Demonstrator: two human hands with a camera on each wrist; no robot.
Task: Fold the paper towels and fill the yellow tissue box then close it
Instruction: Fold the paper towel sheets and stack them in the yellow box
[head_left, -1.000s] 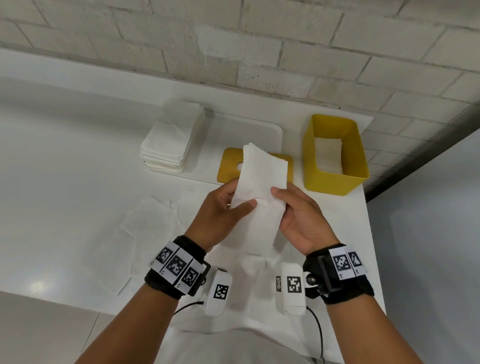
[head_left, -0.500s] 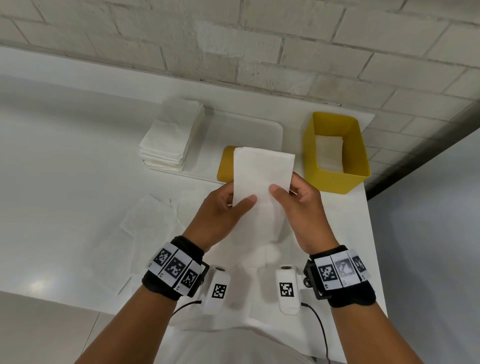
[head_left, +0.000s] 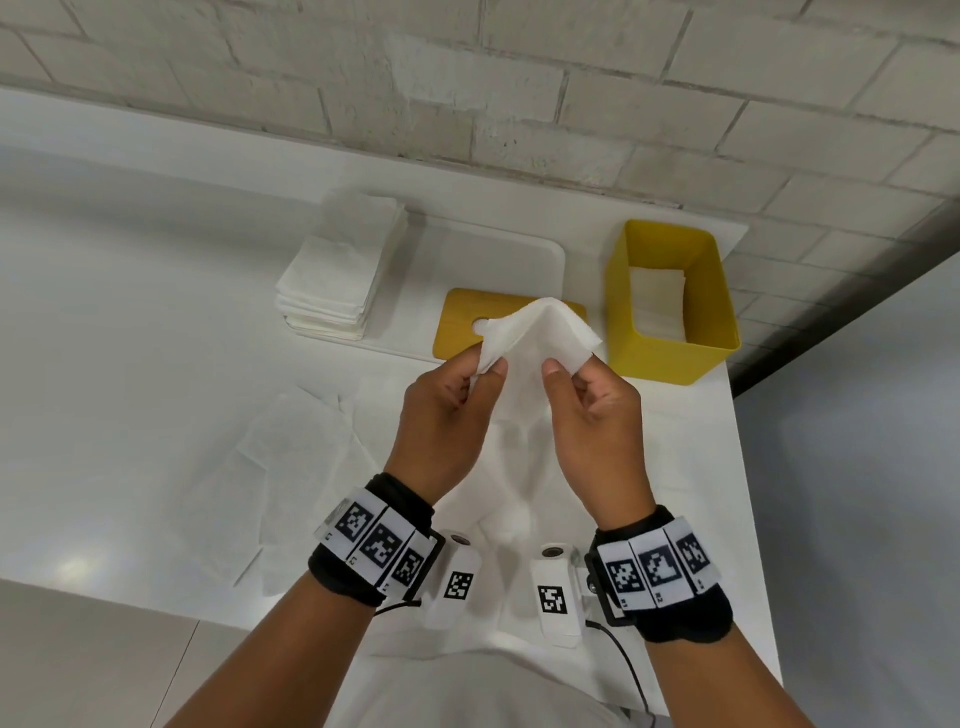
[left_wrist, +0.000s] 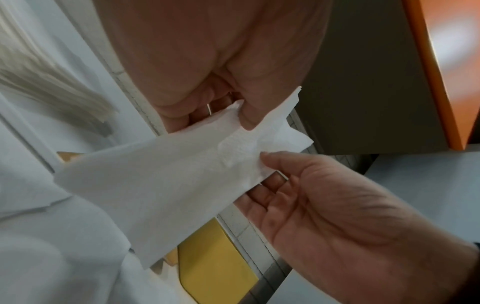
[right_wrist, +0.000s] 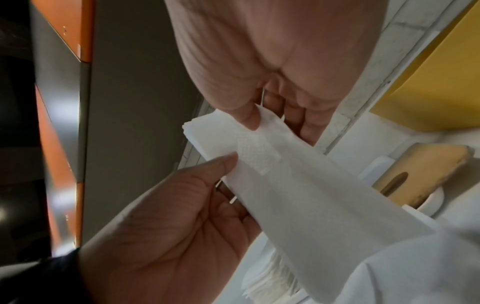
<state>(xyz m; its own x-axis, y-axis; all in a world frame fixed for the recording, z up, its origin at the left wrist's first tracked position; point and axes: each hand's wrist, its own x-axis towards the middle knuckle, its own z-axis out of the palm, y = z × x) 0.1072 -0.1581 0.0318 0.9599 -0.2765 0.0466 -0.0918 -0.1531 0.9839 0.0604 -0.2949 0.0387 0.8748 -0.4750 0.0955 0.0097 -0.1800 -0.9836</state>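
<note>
A wall of pale, whitewashed brick (head_left: 519, 93) fills the head view from 10 to 2 o'clock, its mortar lines running slightly aslant. Below it a glossy white table (head_left: 130, 338) spreads across the centre, with a soft glare spot at 8 o'clock. A dark strip (head_left: 841, 312) runs diagonally at 3 o'clock along the foot of the wall, bordering the plain grey floor (head_left: 857, 493). At 7 o'clock lies pale tiled flooring (head_left: 78, 665). The wrist views show an orange and grey panel (left_wrist: 428, 72), blurred.
</note>
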